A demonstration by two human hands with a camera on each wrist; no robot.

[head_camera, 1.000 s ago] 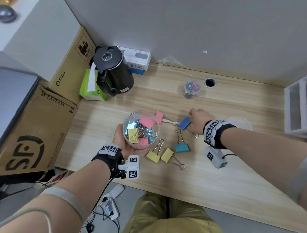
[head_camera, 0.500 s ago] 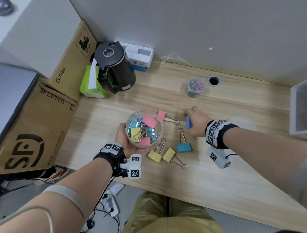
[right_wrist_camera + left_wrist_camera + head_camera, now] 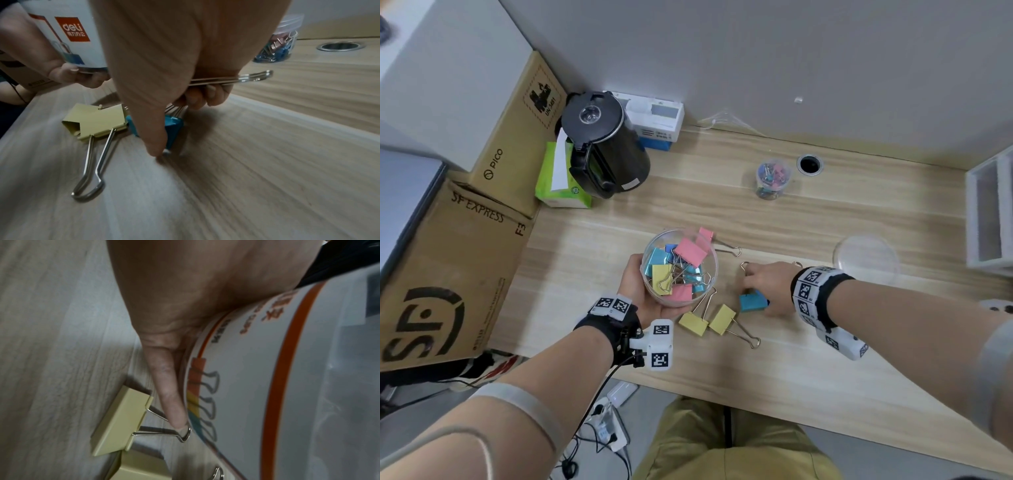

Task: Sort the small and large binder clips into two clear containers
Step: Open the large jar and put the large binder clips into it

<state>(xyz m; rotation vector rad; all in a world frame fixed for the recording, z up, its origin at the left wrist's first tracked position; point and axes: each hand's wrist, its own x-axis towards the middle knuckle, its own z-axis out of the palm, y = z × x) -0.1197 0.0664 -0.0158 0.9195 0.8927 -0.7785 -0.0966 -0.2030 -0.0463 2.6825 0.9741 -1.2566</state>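
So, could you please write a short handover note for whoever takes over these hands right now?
Left hand grips the large clear container, partly filled with large clips.
Right hand already holds a dark blue clip by its wire handles and is pinching the teal clip on the desk.
Small container at the back holds small clips.
Left: two yellow clips and a pink clip lying loose, plus the two in hand.

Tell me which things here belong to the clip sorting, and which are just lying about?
Job: large container in the left hand; small-clip container; blue clips under the right hand; yellow clips; pink clip.
Lying about: kettle; tissue pack; cardboard boxes; lid.
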